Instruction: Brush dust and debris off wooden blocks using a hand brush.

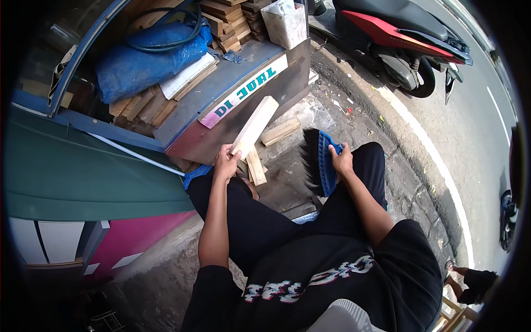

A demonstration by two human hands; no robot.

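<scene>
Between the fingers of my left hand [227,162] is the near end of a pale wooden block [256,122], which slants up and away to the right. My right hand [342,159] grips the handle of a blue hand brush [327,172]. Its dark bristles [311,159] face left, apart from the block. Below the held block, a shorter wood piece [256,168] lies near my left foot, partly covering another piece. Farther off, one more wooden block [281,132] rests on the ground.
A metal-sided stall [240,112] bearing a lettered sign stands ahead, with stacked wood [226,20], a blue tarpaulin bundle [151,58] and a white bucket [286,25]. A red and black motorcycle [398,37] is parked by the kerb. A person [473,284] is at lower right.
</scene>
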